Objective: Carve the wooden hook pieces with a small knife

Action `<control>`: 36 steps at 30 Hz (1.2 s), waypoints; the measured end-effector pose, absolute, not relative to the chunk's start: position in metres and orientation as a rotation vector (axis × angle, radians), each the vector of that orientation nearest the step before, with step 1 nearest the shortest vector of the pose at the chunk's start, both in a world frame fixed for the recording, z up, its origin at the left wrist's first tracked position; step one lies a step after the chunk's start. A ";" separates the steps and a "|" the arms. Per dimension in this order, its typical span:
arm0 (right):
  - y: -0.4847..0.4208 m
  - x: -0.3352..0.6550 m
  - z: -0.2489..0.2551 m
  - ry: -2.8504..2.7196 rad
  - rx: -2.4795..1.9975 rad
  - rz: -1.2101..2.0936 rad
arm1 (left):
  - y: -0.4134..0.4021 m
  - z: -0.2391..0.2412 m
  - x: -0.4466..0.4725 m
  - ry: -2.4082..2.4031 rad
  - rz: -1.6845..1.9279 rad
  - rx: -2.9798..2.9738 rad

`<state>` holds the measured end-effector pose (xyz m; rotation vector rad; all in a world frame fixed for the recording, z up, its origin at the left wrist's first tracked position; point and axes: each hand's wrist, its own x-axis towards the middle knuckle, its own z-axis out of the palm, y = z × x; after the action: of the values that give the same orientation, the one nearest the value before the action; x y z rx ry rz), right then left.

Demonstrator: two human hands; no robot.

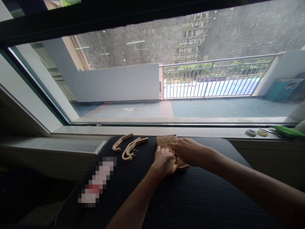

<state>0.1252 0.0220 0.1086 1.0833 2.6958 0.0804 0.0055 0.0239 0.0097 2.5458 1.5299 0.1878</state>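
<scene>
On the dark table, a piece of corrugated cardboard (164,140) lies with a rough, pitted surface and several small bits on it. My left hand (164,160) presses on the cardboard from the near left, fingers curled over it. My right hand (187,149) is closed just above its right side. A thin dark shaft (175,158) shows below the right fist; the rest of that tool is hidden in the fingers. To the left are curved wooden hooks, one apart (116,144) and others overlapping (126,152). A few small screws (135,150) lie beside them.
A pixelated pale and red item (97,183) lies at the table's left. Behind the table runs a white windowsill (143,130) with two tape rolls (251,132) and a green item (288,131). A radiator cover (54,144) stands left, close to the table's corner.
</scene>
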 end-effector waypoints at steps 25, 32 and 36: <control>-0.022 0.108 0.111 2.704 0.911 0.066 | -0.016 0.045 -0.052 1.181 0.414 2.347; -0.027 0.108 0.118 2.721 0.903 0.004 | -0.028 0.028 -0.045 1.150 0.358 2.299; -0.027 0.108 0.117 2.729 0.926 -0.004 | -0.027 0.031 -0.043 1.176 0.357 2.329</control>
<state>0.1078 -0.0274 0.1174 0.9260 2.7294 -0.0043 -0.0434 -0.0271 0.0312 2.3288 1.1759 0.3566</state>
